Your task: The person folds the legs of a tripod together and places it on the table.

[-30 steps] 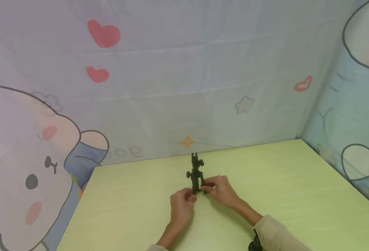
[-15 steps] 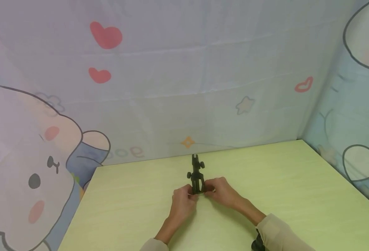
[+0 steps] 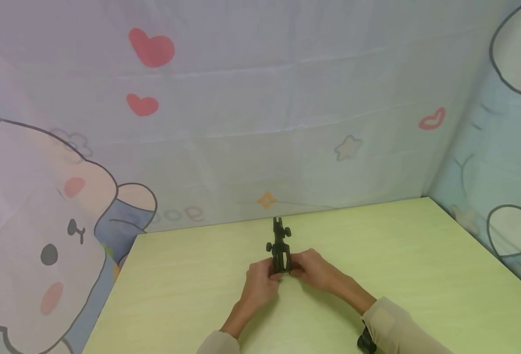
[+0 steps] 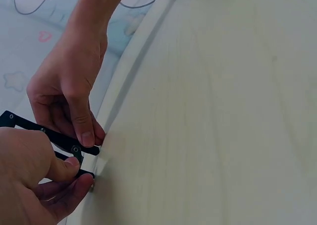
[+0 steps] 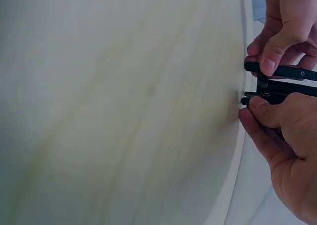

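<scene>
A black jointed bracket with several bars and two side knobs stands at mid-table in the head view, its slotted lower end toward the person. My left hand pinches the left bar near that end, thumb on top. On the other side my right hand pinches the right bar. The left wrist view shows one black bar between the right thumb and fingers, a second bar in the left fingers. From the right wrist, the bars lie roughly parallel, ends close together. Fingertips under the bars are partly hidden.
The pale yellow-green table reaches to a printed cloth backdrop behind and at both sides. A dark device sits at the right wrist, below the beige sleeve.
The bracket's right bar, splayed outward a second ago, now lies in close beside the left one. Both hands have come nearer each other, the left a little forward.
</scene>
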`<state>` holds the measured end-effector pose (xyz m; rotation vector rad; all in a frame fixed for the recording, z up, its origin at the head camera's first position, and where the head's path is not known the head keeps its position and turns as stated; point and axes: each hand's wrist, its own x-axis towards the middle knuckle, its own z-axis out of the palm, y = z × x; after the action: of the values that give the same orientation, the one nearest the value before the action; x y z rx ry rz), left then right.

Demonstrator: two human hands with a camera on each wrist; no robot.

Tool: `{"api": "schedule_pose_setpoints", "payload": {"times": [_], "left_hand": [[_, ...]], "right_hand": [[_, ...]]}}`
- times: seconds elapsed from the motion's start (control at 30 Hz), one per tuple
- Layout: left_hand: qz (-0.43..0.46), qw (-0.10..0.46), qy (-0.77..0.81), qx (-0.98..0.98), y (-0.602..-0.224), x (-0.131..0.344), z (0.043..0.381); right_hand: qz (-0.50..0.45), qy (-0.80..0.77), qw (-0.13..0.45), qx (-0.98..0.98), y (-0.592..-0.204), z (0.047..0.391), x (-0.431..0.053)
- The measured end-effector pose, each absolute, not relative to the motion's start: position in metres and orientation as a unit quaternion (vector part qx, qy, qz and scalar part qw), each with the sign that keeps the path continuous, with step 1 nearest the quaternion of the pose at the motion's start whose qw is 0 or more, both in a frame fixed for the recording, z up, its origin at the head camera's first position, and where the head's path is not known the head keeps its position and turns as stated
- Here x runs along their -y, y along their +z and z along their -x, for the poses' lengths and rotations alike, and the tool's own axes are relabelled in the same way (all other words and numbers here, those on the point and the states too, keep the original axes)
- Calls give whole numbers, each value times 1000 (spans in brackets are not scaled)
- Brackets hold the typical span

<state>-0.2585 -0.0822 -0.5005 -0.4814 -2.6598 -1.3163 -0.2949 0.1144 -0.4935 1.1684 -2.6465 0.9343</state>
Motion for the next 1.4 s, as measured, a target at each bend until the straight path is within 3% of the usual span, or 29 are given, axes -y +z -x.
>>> {"api": "schedule_pose_setpoints", "payload": {"times": [0.37, 0.73, 1.4], "left_hand": [[165, 68, -420, 890, -498, 76, 260], [179, 84, -380, 904, -497, 76, 259], [179, 103, -404, 891, -502, 83, 259]], "right_hand": [[-436, 260, 74, 858, -495, 302, -116], [-440, 323, 8, 838, -493, 303, -120], [-413, 344, 30, 842, -491, 297, -115]]}}
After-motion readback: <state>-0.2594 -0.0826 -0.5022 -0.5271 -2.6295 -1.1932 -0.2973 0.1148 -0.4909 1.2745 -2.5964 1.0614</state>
